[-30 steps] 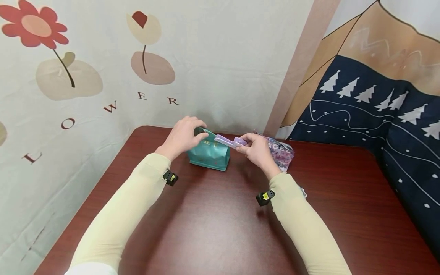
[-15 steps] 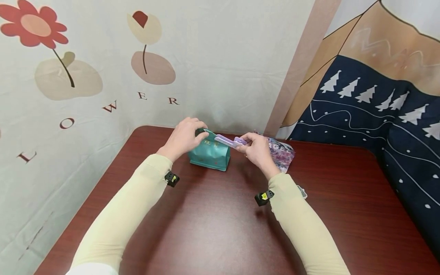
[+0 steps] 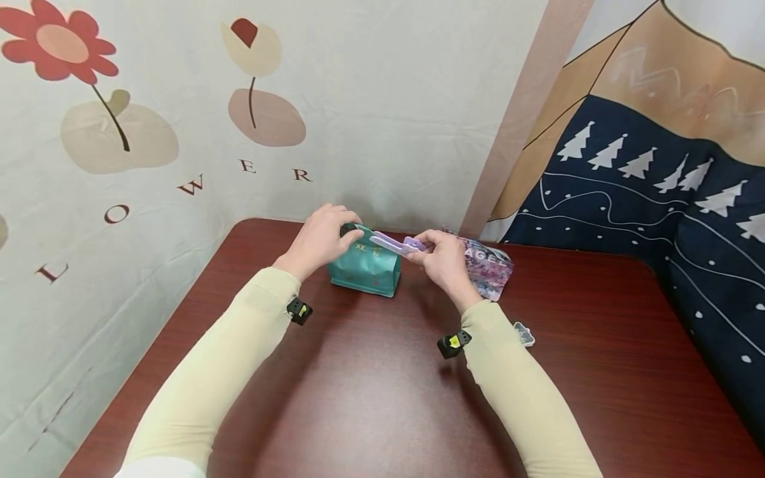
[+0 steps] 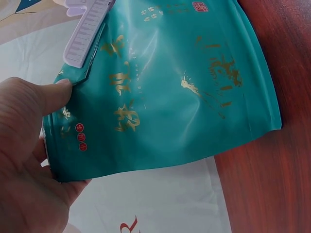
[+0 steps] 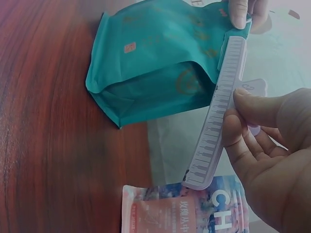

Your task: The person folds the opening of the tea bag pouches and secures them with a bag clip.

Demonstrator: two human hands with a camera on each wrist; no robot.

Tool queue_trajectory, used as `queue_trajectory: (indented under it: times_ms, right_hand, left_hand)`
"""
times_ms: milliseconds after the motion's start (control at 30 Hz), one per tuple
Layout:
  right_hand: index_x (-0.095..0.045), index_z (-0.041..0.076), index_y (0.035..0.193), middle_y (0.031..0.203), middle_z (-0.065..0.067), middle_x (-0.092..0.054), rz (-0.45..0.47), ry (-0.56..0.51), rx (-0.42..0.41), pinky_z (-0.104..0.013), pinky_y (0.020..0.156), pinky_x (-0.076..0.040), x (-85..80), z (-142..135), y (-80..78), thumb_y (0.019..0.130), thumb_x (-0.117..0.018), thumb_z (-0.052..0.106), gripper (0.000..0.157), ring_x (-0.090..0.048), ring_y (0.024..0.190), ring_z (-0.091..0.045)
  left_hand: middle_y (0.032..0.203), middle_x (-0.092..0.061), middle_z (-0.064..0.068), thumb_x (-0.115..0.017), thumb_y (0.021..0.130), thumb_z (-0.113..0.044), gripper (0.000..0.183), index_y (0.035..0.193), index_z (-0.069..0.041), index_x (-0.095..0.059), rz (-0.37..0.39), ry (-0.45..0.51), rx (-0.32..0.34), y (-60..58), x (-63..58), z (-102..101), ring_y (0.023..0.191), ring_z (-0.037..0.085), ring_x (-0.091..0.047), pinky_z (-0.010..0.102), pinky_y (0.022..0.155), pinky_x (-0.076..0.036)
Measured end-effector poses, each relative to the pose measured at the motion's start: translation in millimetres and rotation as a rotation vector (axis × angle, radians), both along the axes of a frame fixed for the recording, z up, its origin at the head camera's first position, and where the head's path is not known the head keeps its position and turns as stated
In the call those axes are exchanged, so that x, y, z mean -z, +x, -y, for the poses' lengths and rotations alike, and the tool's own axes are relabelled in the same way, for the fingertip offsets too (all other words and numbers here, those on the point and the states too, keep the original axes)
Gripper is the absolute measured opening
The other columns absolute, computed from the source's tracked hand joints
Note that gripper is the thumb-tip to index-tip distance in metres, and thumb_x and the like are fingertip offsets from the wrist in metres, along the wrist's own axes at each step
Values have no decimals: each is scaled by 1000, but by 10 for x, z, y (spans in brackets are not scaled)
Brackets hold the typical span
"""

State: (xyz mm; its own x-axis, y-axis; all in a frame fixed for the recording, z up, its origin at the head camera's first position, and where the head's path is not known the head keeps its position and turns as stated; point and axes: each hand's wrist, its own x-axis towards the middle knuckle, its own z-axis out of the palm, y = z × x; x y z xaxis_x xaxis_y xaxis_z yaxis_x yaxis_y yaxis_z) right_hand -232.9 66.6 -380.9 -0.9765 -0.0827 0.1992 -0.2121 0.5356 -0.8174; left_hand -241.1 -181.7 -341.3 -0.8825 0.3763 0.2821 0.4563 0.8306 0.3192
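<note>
A teal foil bag (image 3: pixel 366 271) with gold lettering stands upright toward the back of the table. My left hand (image 3: pixel 319 239) pinches its folded top corner between thumb and fingers, as the left wrist view shows. From the other side, my right hand (image 3: pixel 445 260) holds a lilac bag clip (image 3: pixel 388 243) by its handle, thumb against fingers. In the right wrist view the clip's long bar (image 5: pixel 214 126), printed with piano keys, has one end over the bag's top edge, close to the left thumb. Its other end sticks out past the bag. Whether the clip's jaws grip the bag, I cannot tell.
A pink and purple printed bag (image 3: pixel 491 269) is behind the right hand, partly hidden by it. A small grey-white flat item (image 3: pixel 524 334) lies beside the right sleeve. Patterned cloth walls (image 3: pixel 388 119) rise behind the dark red table (image 3: pixel 358 398).
My right hand and the lilac bag clip have shifted slightly left, further along the bag's top. More of the grey-white item shows beside the right sleeve. The left hand stays almost still.
</note>
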Motion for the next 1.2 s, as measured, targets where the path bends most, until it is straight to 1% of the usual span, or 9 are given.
queue_trajectory:
  times_ms: [233, 300, 500, 700, 967, 1100, 1200]
  right_hand:
    - [-78, 2, 104, 89, -15, -73, -24, 10, 19, -22, 56, -44, -4, 49, -12, 82, -87, 6, 24, -60, 66, -20]
    - [-78, 1, 104, 89, -16, -74, -30, -4, 17, -21, 56, -46, -6, 64, -13, 81, -87, 5, 25, -61, 66, -20]
    - [-78, -1, 105, 86, -17, -74, -36, -64, -3, -19, 54, -49, -7, 106, -15, 80, -87, 1, 27, -63, 61, -13]
    - [-77, -1, 105, 84, -17, -74, -38, -77, -4, -19, 54, -49, -14, 137, -28, 80, -87, 1, 26, -61, 59, -9]
    - [-77, -1, 105, 84, -16, -73, -36, -67, 3, -19, 55, -49, -14, 147, -41, 81, -86, 2, 25, -62, 60, -11]
    - [-77, 0, 106, 87, -16, -74, -8, -77, 8, -20, 57, -51, -27, 175, -40, 82, -86, 2, 26, -63, 61, -12]
    - [-78, 1, 108, 89, -16, -74, 9, -77, 11, -23, 58, -54, -43, 194, -37, 83, -85, 3, 26, -64, 63, -14]
  left_hand:
    - [109, -72, 8, -72, 99, -24, 22, 113, -8, -76, -4, -6, 3, -9, -17, -1, 103, 31, -57, 47, 93, -47]
    - [109, -72, 8, -71, 99, -24, 22, 113, -8, -76, 1, -6, 2, -8, -22, -2, 104, 31, -58, 48, 93, -47]
    - [109, -73, 9, -72, 99, -22, 22, 113, -7, -76, 9, 0, 4, 6, -34, -3, 104, 32, -58, 48, 95, -46]
    - [106, -73, 8, -73, 98, -21, 20, 111, -6, -77, -3, 5, 13, -13, -36, -1, 103, 31, -59, 47, 95, -46]
    - [103, -73, 7, -64, 103, -16, 18, 110, -6, -77, 7, 8, 31, -44, -40, 23, 100, 30, -58, 46, 89, -47]
    - [105, -73, 9, -62, 104, -14, 20, 112, -4, -77, 11, 2, 32, -51, -38, 22, 100, 31, -58, 46, 91, -46]
    - [106, -73, 11, -61, 105, -14, 21, 114, -3, -76, 20, -4, 28, -50, -48, 17, 101, 32, -58, 46, 92, -46]
